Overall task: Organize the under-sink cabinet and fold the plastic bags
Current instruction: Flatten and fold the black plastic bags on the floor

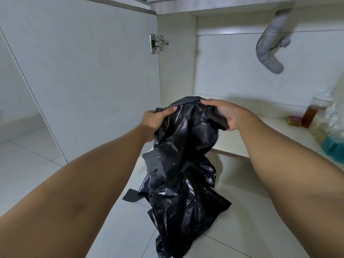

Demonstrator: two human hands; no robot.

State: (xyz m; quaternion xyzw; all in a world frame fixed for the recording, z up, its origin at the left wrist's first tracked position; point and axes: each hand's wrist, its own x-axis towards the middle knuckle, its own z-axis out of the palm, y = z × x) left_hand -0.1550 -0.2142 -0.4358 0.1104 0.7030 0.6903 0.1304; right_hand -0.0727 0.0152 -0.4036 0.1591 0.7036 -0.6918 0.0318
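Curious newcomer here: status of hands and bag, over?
Left hand, right hand grip crumpled black plastic bag by top. Bottom on white tiled floor. Nothing blocking.

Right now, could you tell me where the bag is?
Centre of the head view: the bag hangs from the left hand and right hand before the cabinet, its bottom on the floor.

Left forearm and right forearm are bare, as are the hands, left and right
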